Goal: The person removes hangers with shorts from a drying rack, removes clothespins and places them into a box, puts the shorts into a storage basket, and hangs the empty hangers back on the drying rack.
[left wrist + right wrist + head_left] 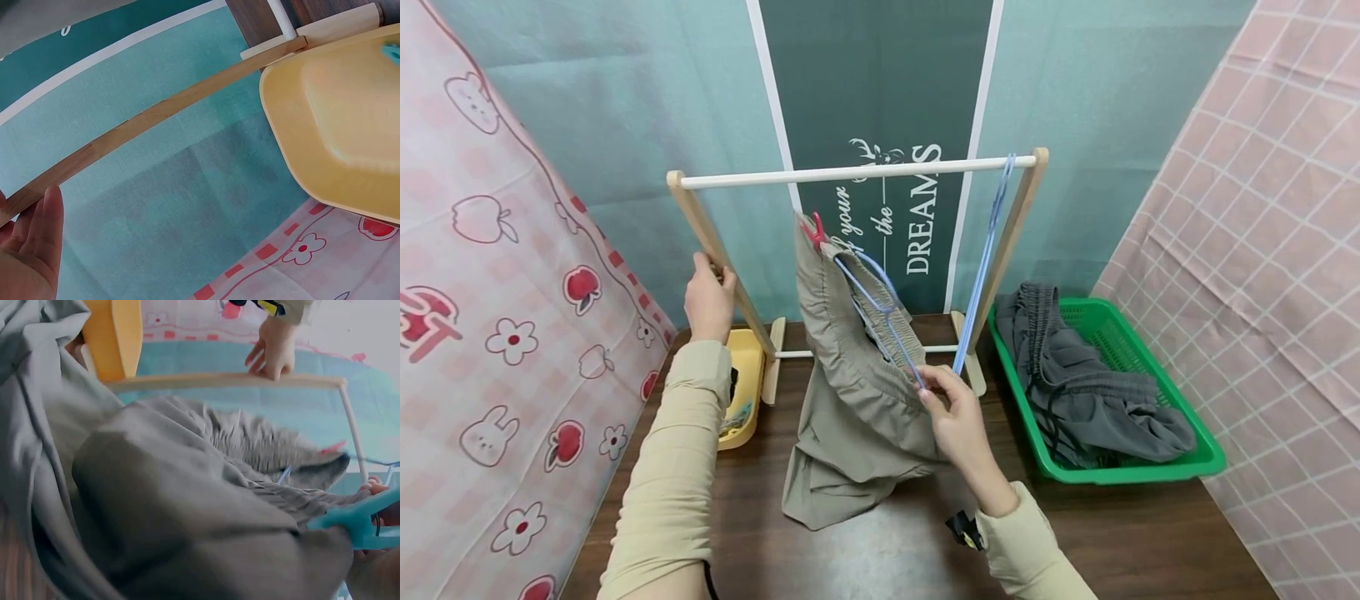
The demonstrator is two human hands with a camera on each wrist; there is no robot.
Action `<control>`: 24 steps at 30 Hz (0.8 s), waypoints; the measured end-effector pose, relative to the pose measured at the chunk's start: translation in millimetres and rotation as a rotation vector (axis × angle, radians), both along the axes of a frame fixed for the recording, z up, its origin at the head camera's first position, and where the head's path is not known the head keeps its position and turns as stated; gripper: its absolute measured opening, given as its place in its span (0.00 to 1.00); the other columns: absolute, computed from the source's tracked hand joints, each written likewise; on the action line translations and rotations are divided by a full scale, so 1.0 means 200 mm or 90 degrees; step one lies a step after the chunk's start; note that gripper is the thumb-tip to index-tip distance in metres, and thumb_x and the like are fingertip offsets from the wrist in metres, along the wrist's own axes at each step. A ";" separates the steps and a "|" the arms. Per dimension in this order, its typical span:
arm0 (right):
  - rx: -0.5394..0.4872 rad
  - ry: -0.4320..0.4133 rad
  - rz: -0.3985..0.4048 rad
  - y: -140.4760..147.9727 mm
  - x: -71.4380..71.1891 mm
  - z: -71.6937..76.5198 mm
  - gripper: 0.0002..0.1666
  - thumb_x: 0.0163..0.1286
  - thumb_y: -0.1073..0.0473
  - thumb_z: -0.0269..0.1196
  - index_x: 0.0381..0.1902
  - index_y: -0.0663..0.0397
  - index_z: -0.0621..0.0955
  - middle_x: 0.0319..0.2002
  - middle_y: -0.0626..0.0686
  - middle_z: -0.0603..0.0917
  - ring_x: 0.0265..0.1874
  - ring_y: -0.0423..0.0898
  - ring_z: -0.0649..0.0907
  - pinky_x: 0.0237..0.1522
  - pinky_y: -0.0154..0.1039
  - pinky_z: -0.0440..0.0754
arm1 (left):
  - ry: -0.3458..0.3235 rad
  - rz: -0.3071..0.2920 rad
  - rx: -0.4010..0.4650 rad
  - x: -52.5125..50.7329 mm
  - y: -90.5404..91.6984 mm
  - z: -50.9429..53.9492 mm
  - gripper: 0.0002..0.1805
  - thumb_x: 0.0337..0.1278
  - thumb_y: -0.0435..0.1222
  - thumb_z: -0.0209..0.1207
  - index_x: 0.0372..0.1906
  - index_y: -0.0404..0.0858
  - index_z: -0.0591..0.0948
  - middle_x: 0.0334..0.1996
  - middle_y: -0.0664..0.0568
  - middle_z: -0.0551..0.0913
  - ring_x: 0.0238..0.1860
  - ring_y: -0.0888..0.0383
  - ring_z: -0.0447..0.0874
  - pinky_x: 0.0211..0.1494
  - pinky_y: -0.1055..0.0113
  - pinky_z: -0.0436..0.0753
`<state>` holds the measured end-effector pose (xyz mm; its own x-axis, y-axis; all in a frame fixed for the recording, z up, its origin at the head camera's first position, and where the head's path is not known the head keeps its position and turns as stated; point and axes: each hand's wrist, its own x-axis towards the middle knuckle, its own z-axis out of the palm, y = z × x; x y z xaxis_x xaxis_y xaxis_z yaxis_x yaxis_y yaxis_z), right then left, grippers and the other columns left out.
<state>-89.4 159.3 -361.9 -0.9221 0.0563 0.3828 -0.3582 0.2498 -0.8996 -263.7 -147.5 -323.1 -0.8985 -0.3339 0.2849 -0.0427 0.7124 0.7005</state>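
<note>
My left hand [709, 302] grips the left wooden post [745, 308] of a small drying rack; in the left wrist view its fingers [51, 215] bend round the post. My right hand [951, 412] pinches the hook of a blue hanger [887, 310] below the rack's white bar [850, 173]. Grey-beige pants [850, 358] with an elastic waist hang from this hanger, their lower part lying on the table. A red clothespin [816, 233] clips one waist corner. Near the right hand, a teal clothespin [356, 525] shows at the cloth in the right wrist view.
Several empty blue hangers [988, 267] hang at the bar's right end. A green basket [1120, 477] on the right holds dark grey pants [1097, 400]. Behind the left forearm stands a yellow tray [748, 383] with small clips. Curtains border the brown table [865, 567].
</note>
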 end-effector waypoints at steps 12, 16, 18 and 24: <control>-0.190 0.196 0.056 0.27 0.10 -0.05 0.18 0.64 0.80 0.54 0.45 0.63 0.83 0.41 0.42 0.85 0.40 0.34 0.83 0.43 0.21 0.79 | -0.002 -0.003 -0.002 0.00 -0.01 0.01 0.16 0.72 0.41 0.40 0.55 0.35 0.66 0.49 0.36 0.81 0.47 0.40 0.82 0.50 0.47 0.80; -0.217 0.229 0.068 0.36 0.13 -0.03 0.18 0.64 0.78 0.55 0.47 0.62 0.83 0.42 0.44 0.86 0.43 0.35 0.85 0.44 0.22 0.80 | -0.003 0.000 -0.004 0.00 -0.01 0.01 0.16 0.72 0.41 0.40 0.55 0.35 0.66 0.50 0.36 0.81 0.47 0.40 0.82 0.50 0.46 0.80; -0.230 0.230 0.059 0.41 0.14 -0.02 0.17 0.64 0.78 0.55 0.46 0.65 0.83 0.42 0.45 0.86 0.43 0.36 0.85 0.44 0.23 0.81 | -0.005 -0.001 -0.002 0.00 -0.01 0.01 0.16 0.72 0.41 0.40 0.56 0.35 0.66 0.50 0.36 0.81 0.47 0.40 0.82 0.50 0.46 0.80; -0.263 0.253 0.022 0.56 0.18 0.01 0.14 0.62 0.81 0.55 0.43 0.74 0.83 0.39 0.49 0.87 0.40 0.38 0.86 0.42 0.24 0.82 | -0.007 -0.001 0.003 0.00 0.01 0.01 0.17 0.72 0.41 0.40 0.56 0.35 0.65 0.50 0.36 0.81 0.47 0.39 0.82 0.49 0.46 0.80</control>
<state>-53.8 271.0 -359.9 -0.7156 0.2478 0.6531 -0.6907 -0.1113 -0.7145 -262.9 -146.2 -321.5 -0.9022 -0.3336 0.2734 -0.0488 0.7088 0.7037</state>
